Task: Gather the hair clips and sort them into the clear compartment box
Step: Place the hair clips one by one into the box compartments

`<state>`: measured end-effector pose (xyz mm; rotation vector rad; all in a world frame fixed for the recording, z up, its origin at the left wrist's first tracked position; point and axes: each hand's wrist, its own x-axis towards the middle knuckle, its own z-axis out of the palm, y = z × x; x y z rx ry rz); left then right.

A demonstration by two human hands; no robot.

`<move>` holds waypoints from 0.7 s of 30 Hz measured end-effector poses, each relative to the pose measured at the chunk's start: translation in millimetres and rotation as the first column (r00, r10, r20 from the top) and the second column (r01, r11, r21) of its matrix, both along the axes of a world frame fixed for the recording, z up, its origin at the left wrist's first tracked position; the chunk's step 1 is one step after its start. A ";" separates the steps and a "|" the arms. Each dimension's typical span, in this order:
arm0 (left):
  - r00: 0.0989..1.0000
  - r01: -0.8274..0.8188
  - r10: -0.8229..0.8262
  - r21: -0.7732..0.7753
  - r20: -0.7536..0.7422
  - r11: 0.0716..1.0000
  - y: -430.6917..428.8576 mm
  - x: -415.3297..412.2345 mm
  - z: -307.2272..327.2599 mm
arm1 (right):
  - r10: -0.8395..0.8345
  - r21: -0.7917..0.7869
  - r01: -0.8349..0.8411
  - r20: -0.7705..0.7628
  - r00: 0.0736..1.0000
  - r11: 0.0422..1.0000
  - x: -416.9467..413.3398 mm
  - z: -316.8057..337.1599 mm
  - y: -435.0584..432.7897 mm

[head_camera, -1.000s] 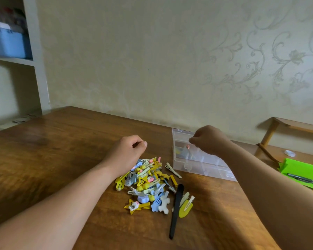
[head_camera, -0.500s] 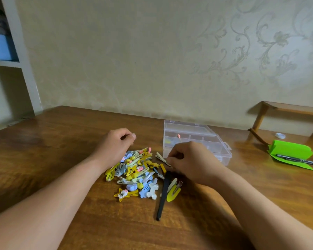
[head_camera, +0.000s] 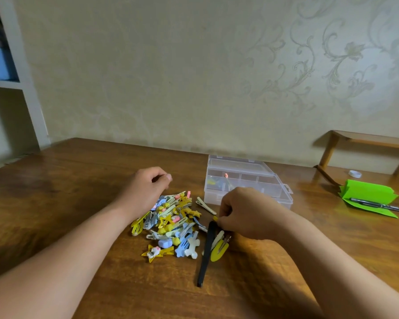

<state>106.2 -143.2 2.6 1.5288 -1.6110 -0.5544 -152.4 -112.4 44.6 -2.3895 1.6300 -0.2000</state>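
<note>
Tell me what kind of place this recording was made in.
Probably a room in a home: patterned wallpaper, a wooden table strewn with hair clips, and a white shelf unit at the left.

Single head view, looking forward-down over table (head_camera: 78, 180), near hands.

Approx. 30 clips (head_camera: 171, 217), 1 box (head_camera: 263, 180), 1 pen (head_camera: 378, 205)
</note>
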 end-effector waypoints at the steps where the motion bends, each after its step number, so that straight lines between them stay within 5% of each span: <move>1: 1.000 0.000 0.000 0.000 0.000 1.000 -0.4 0.3 -0.3 | -0.005 -0.014 0.005 0.007 1.000 1.000 -1.1 1.3 1.2; 6: 1.000 0.002 -0.002 -0.006 0.004 1.000 -2.4 1.4 -2.6 | -0.111 -0.154 0.163 0.298 0.948 0.975 -18.0 27.1 -19.7; 9: 1.000 0.003 -0.003 0.000 -0.007 1.000 -3.8 1.8 -3.0 | -0.230 -0.075 0.282 0.404 0.885 0.956 -27.3 38.4 -61.4; 15: 1.000 0.002 -0.002 0.009 -0.023 1.000 -5.0 2.8 -3.4 | -0.381 0.100 0.369 0.319 0.867 0.924 -12.1 22.8 -132.3; 21: 1.000 0.002 -0.002 0.007 -0.009 1.000 -5.3 4.5 -2.8 | -0.417 0.097 0.406 0.173 0.892 0.909 -1.2 11.3 -153.4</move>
